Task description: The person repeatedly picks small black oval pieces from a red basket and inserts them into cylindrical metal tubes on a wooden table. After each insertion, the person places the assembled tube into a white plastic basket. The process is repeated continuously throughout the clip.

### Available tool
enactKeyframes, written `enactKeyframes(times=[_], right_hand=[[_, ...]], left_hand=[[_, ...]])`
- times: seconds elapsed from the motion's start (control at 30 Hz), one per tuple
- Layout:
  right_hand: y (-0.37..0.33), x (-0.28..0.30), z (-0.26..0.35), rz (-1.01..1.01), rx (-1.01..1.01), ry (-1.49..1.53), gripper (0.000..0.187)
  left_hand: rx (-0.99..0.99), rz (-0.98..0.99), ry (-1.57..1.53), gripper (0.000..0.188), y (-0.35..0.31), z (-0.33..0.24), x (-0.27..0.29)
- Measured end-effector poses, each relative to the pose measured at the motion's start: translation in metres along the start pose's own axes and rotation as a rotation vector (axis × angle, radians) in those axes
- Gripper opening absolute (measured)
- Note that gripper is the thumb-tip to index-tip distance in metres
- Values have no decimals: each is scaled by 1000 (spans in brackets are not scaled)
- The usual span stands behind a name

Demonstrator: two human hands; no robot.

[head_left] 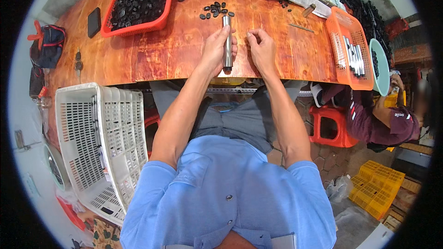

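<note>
My left hand [214,50] is wrapped round a shiny metal tube [227,41], which stands nearly lengthwise away from me over the table's near edge. A black plug [227,69] shows at the tube's near end. To the right of the tube and apart from it, my right hand [262,51] has its fingers curled, thumb against forefinger; anything between them is too small or hidden to see. Just beyond the tube's far end, several small black oval plugs [217,8] lie loose on the wooden table [161,57].
A red basket [134,29] heaped with black plugs stands far left, beside a black phone-like slab [94,22]. At right are an orange basket [338,23] holding metal tubes and a teal basin [382,74]. A white crate [121,129] stands left; another person [378,120] sits right.
</note>
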State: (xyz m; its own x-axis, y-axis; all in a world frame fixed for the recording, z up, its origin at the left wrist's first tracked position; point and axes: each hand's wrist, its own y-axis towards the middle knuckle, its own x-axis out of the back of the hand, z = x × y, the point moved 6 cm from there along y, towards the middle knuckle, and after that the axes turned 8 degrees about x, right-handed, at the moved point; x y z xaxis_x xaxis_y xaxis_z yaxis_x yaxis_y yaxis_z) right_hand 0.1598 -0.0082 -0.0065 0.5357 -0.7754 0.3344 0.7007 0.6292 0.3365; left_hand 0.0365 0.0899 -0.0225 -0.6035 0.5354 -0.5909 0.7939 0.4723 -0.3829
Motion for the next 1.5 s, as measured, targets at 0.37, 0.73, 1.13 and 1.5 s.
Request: enactKeyframes(times=[0.37,0.73,1.13,1.5], right_hand=[[-4,-1,3,-9,-10,-21,23],[-5,-3,-9,9,-13,28,21],[-2,0,3,3,38,23,21],[-8,2,4,14,41,60,21]], left_hand=[[18,49,-54,37,1,6,5],[29,120,-131,40,-1,8,6],[2,232,-188,45,5,7,10],[-1,249,-192,41,4,6,6]])
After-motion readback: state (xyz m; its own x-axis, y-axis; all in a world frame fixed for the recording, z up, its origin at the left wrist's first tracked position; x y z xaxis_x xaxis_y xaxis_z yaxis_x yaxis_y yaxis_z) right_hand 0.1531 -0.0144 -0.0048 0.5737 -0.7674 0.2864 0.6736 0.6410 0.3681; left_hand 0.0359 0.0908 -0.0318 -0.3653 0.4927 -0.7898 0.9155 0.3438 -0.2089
